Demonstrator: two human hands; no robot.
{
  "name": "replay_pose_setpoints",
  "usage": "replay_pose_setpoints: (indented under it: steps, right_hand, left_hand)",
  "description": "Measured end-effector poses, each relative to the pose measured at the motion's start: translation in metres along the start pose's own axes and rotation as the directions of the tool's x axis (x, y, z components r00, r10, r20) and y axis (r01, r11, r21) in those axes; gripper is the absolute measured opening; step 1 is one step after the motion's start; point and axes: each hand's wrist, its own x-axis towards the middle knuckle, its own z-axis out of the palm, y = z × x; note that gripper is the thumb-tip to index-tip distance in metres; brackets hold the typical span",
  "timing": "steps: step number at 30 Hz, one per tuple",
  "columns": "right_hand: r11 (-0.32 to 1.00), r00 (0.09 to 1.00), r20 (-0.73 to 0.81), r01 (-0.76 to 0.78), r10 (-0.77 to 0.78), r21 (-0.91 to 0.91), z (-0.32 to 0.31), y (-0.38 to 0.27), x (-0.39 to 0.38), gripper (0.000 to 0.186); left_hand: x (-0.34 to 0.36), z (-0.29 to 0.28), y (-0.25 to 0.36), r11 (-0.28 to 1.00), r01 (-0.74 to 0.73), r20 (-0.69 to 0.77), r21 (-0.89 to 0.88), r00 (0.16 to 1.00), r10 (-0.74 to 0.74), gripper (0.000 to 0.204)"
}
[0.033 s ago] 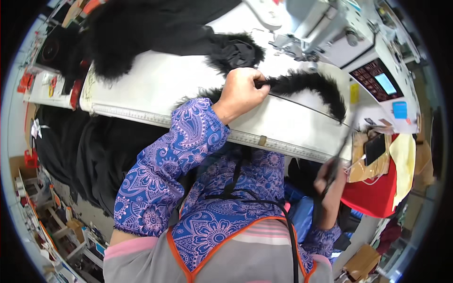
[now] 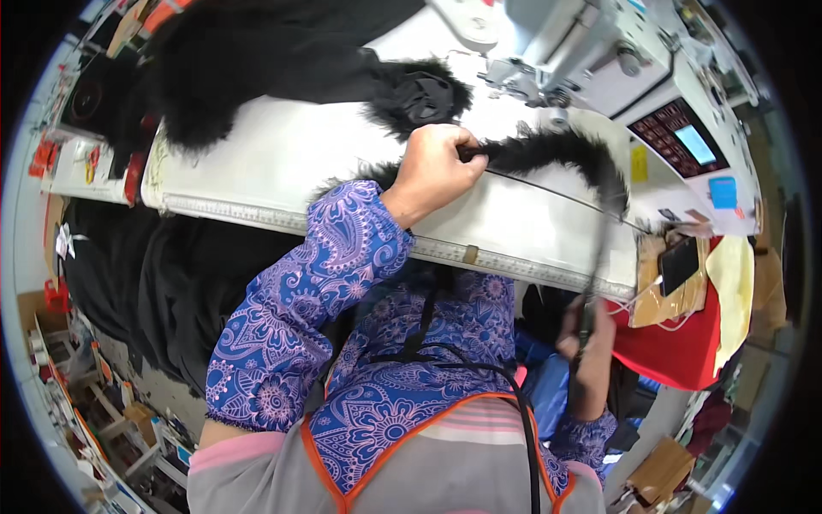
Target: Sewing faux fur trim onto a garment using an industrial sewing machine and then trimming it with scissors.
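My left hand [image 2: 435,170] is closed in a pinch on a strip of black fur trim [image 2: 544,152] over the white table. To the right of the fingers the strip curves down; a shorter stretch shows to the left of my wrist. My right hand [image 2: 591,338], blurred, is closed around a long, thin, dark tool [image 2: 597,265] off the table's front right edge. Motion smears the tool, so its kind is unclear. Its upper end overlaps the curved end of the fur strip in view; whether they touch I cannot tell.
A black garment [image 2: 300,51] with a fur-trimmed end [image 2: 428,101] lies behind my left hand. The sewing machine [image 2: 634,64] stands at the back right. A measuring tape [image 2: 505,264] runs along the table's front edge. A phone [image 2: 679,270] and red cloth [image 2: 676,351] are at right.
The tool in my right hand has swung left, so its upper end now overlaps the fur strip's curved end. My left hand keeps its pinch on the strip.
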Motion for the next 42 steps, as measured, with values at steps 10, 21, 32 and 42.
replay_pose_setpoints:
  steps: [10,21,32,42]
  right_hand:
    - [0.982,0.934,0.344,-0.147,0.098,0.119,0.042,0.009,0.007,0.036]
    - [0.983,0.947,0.318,-0.089,0.034,0.160,0.054,0.008,0.025,0.051]
    - [0.985,0.992,0.122,0.033,-0.012,-0.172,0.053,0.007,0.016,0.028]
    - [0.908,0.975,-0.224,0.080,0.015,0.410,0.078,-0.017,0.023,0.029]
  left_hand:
    - [-0.012,0.014,0.012,0.998,-0.055,0.058,-0.004,0.997,0.055,0.013]
    - [-0.017,0.015,0.014,0.997,-0.069,0.117,-0.040,0.990,0.073,0.012]
    - [-0.023,-0.010,-0.001,0.993,-0.067,0.069,-0.100,0.995,0.074,0.010]
    - [-0.095,-0.013,0.046,0.796,0.488,0.510,-0.359,0.817,-0.271,0.047]
